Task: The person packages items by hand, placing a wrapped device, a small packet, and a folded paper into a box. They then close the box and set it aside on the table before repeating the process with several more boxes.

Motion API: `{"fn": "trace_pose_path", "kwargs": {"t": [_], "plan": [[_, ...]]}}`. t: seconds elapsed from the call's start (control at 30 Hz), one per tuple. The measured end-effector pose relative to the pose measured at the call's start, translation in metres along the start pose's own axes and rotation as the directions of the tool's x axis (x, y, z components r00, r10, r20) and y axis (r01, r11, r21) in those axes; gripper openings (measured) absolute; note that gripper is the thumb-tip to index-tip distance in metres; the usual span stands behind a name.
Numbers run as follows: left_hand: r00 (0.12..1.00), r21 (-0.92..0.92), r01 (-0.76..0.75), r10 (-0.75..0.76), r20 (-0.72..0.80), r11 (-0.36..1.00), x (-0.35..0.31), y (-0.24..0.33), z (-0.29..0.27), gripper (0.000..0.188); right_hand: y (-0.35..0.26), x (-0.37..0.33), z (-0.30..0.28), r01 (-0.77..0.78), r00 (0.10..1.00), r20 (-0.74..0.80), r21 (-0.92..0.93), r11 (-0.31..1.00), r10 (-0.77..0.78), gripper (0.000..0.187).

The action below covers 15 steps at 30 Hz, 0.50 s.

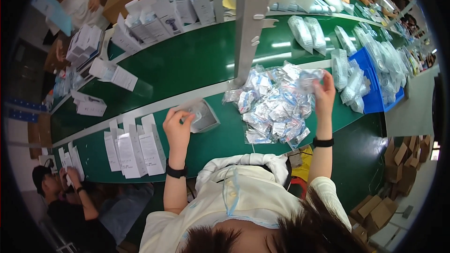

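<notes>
Head view: my left hand [178,124] is at the left rim of an open carton [205,120], thumb and fingers curled in close; a small clear piece shows by the fingertips, can't tell whether I grip that, the carton wall or neither. My right hand [325,94] pinches a clear plastic bag [307,81] over the upper right edge of the heap of small clear bags [276,107], all on the green surface [225,135].

Risks, my judgement: the bags overlap and look slippery, so a quick lift could drag a second one along or slide loose ones off the near edge. A light pinch on thin film could let the bag slip. The carton looks light; a left-hand bump could skew it, or knock the upright white cartons [130,155] just to its left.

Pose: both forearms come up from below, roughly parallel and well apart. Left wrist, with black wristband [176,172], is near the carton, fingers bent toward it. Right arm reaches farther out, forearm nearly vertical in view, fingertips turned inward toward the heap.
</notes>
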<state>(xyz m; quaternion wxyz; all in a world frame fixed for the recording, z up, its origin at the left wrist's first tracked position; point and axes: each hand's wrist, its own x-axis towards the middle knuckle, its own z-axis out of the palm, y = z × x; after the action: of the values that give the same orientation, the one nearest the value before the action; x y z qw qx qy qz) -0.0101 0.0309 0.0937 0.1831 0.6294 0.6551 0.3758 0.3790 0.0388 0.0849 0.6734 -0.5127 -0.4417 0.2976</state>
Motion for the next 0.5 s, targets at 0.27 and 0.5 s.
{"fn": "trace_pose_path", "kwargs": {"t": [0.27, 0.5], "plan": [[1.0, -0.07, 0.0, 0.0, 0.008, 0.998, 0.008, -0.003, -0.002, 0.013, -0.033, -0.071, 0.196, 0.508, 0.478, 0.784, 0.122, 0.853, -0.396, 0.016], [0.999, -0.141, 0.015, -0.02, -0.032, 0.99, 0.007, -0.013, 0.001, 0.012, -0.021, -0.073, 0.222, 0.827, 0.094, 0.946, 0.098, 0.553, -0.309, 0.025]]}}
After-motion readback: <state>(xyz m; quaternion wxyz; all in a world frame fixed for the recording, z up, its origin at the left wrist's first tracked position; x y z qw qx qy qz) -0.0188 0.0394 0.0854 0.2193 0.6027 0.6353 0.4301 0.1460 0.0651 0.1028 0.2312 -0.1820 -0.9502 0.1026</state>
